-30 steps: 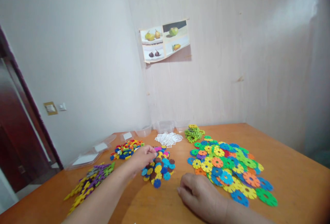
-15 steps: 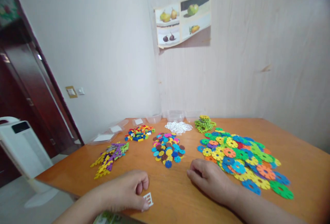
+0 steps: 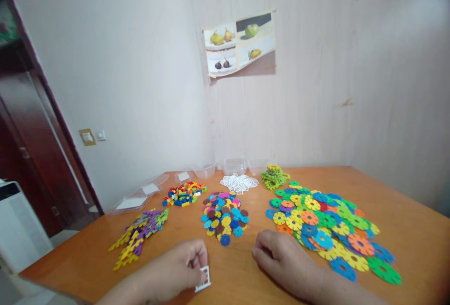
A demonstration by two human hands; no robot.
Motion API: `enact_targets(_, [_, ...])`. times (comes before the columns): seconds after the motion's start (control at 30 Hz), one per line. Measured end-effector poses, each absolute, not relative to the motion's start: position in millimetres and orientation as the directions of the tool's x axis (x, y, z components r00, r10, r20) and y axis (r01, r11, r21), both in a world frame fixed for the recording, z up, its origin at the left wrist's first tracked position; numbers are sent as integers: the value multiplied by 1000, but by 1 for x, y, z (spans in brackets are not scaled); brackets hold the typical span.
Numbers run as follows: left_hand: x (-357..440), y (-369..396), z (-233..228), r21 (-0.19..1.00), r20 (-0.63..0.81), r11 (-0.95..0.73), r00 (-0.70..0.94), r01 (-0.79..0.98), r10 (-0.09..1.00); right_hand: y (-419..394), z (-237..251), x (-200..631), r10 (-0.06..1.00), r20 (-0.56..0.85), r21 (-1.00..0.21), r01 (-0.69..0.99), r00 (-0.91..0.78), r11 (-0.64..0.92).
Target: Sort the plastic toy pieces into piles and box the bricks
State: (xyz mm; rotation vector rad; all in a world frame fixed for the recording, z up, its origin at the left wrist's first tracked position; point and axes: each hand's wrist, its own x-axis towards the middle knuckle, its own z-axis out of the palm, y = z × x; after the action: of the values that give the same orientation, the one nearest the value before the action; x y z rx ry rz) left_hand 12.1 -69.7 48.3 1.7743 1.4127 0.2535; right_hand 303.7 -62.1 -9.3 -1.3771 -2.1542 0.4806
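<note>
My left hand [image 3: 184, 267] is closed, with thumb and fingers pinching a small white plastic lattice piece [image 3: 206, 277] just over the front of the wooden table [image 3: 234, 272]. Part of the piece is covered by the thumb. My right hand [image 3: 281, 260] rests on the table with its fingers curled in, and nothing shows in it. Beside it on the right spreads a pile of large notched discs [image 3: 326, 223] in many colours. Smaller notched discs [image 3: 225, 216] lie in a heap between and beyond the two hands.
Yellow, purple and green toothed pieces [image 3: 140, 234] lie at left, with small bricks [image 3: 183, 194] behind. A white lattice heap [image 3: 239, 182] and green pieces [image 3: 274, 178] sit farther back. Clear tubs [image 3: 204, 171] and lids [image 3: 131, 203] line the rear and left edges.
The white lattice piece has tilted and turned in my left hand, more upright now. My right hand stays in nearly the same place. The view has tipped up and shifted slightly right.
</note>
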Motion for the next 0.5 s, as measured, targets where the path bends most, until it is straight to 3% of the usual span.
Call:
enact_targets(0.27, [43, 26, 62, 857, -134, 21, 183, 514, 974, -61, -5, 299, 925, 220, -564, 734, -310, 380])
enact_targets(0.5, [85, 122, 71, 988, 15, -22, 47, 153, 999, -52, -16, 303, 922, 222, -575, 721, -318, 387])
